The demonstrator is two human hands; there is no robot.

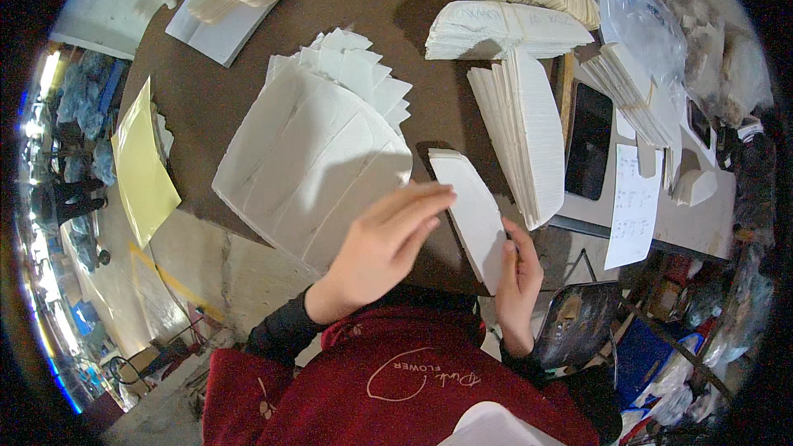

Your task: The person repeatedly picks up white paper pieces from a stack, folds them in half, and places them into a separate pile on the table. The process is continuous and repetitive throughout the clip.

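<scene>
Head view: right hand (519, 277) grips a small stack of white cut sheets (475, 215); left hand (384, 244), fingers extended, rests flat on it. A fanned white pile (310, 157) lies alongside, with more stacks (520, 132) beyond; most appear unsorted.

A small workshop: stacks of white die-cut paper pieces (529, 128) crowd the brown worktop (206, 99), with cluttered bags (644, 8) along its right edge.

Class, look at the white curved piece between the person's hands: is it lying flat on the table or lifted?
Lifted: the white piece is gripped by the right hand, the left hand touching it.
</scene>
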